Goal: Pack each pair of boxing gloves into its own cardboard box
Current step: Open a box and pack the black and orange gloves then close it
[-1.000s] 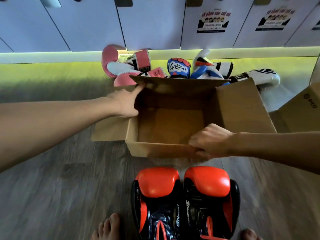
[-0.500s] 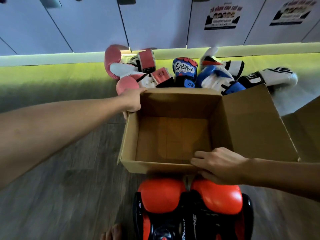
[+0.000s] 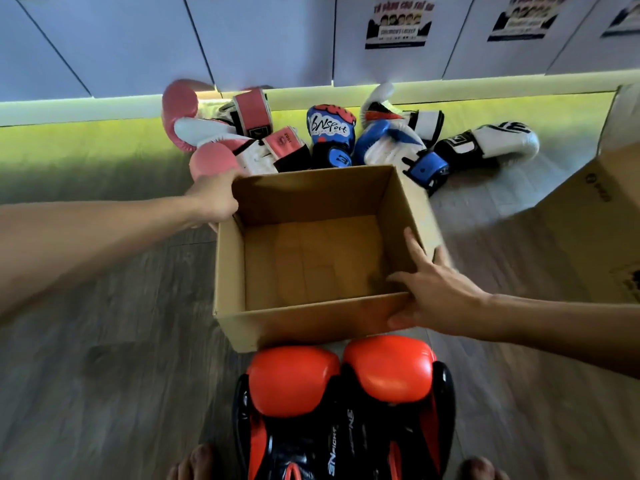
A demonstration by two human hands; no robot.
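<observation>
An open, empty cardboard box stands on the wooden floor in front of me. My left hand grips its far left corner, fingers curled over the rim. At the near right corner my right hand lies with fingers spread and straight, thumb on the outside of the front wall. A pair of orange-and-black gloves lies side by side just in front of the box, touching its front wall. Behind the box lie pink-and-white gloves, a blue glove with white lettering, a blue-and-white glove and a white-and-black glove.
A second cardboard box stands at the right edge. A row of pale locker doors with a lit yellow-green base closes off the far side. My bare toes show at the bottom, on either side of the orange gloves.
The box has slid toward me until it touches the orange gloves. Its side flaps no longer lie spread outward. My right hand shifted from the near edge to the near right corner and spread its fingers.
</observation>
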